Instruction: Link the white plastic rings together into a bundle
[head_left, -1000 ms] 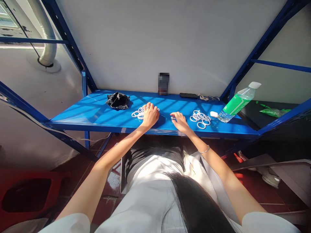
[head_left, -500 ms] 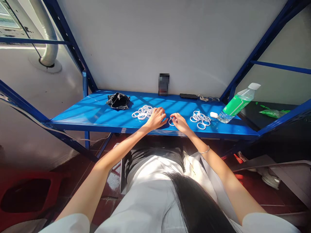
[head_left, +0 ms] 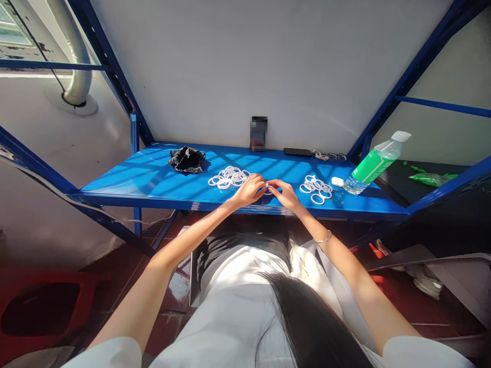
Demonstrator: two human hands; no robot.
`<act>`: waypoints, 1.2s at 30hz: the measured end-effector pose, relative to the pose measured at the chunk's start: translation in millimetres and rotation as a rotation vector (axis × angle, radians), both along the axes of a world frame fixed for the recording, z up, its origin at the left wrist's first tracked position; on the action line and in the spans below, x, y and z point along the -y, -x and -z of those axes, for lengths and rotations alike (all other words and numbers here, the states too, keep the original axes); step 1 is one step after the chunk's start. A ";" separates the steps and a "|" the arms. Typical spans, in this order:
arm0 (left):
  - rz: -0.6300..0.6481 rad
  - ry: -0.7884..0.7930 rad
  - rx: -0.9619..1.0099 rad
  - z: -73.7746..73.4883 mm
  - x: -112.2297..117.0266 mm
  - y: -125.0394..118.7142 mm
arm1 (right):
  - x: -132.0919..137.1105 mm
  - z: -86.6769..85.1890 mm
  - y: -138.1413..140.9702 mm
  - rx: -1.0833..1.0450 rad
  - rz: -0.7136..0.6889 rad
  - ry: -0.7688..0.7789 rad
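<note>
My left hand (head_left: 250, 190) and my right hand (head_left: 284, 194) meet fingertip to fingertip over the front of the blue table. Between them is a white ring (head_left: 267, 193), mostly covered by the fingers. Both hands are closed in a pinch on it. Just left of my left hand lies a pile of white rings (head_left: 227, 178), overlapping one another. A smaller pile of white rings (head_left: 315, 189) rests to the right of my right hand.
The blue table (head_left: 134, 176) holds a crumpled black bag (head_left: 187, 160) at left. A dark upright phone-like object (head_left: 259, 134) leans on the wall. Behind right are a flat black phone (head_left: 297, 152) and a cable (head_left: 329, 156). A white case (head_left: 337, 182) stands beside a green-labelled bottle (head_left: 374, 166).
My left hand has moved right and down from the left pile to the ring, its fingers closing. My right hand has raised the ring slightly towards it.
</note>
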State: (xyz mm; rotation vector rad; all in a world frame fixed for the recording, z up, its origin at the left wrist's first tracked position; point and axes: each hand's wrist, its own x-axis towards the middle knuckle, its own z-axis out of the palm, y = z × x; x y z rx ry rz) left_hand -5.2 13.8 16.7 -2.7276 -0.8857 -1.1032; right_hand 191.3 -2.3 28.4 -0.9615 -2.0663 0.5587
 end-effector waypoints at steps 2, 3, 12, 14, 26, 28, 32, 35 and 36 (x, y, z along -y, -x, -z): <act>0.068 0.100 0.065 -3.7 0.4 2.2 | -2.8 0.6 -1.7 -0.067 -0.018 0.079; 0.095 0.163 0.099 -6.2 1.5 3.4 | -4.5 1.1 -2.6 -0.100 -0.034 0.115; 0.231 0.585 0.283 -22.4 13.1 7.8 | -12.8 2.1 -5.6 -0.128 -0.230 0.291; 0.238 0.618 0.273 -21.7 12.8 8.1 | -11.5 0.4 -5.7 -0.080 -0.259 0.280; 0.265 0.775 0.292 -18.5 11.4 3.5 | -9.9 -4.8 -7.1 0.040 -0.372 0.227; 0.255 0.795 0.301 -18.9 12.8 2.6 | -10.7 -4.1 -7.1 0.046 -0.371 0.219; 0.256 0.846 0.327 -20.7 16.2 -0.1 | -12.0 -2.8 -6.7 0.055 -0.374 0.233; 0.294 0.882 0.344 -21.3 16.9 -2.4 | -12.5 -2.0 -6.2 0.037 -0.378 0.266; 0.307 0.893 0.348 -21.2 16.6 -3.0 | -12.5 -1.8 -6.1 0.028 -0.378 0.280</act>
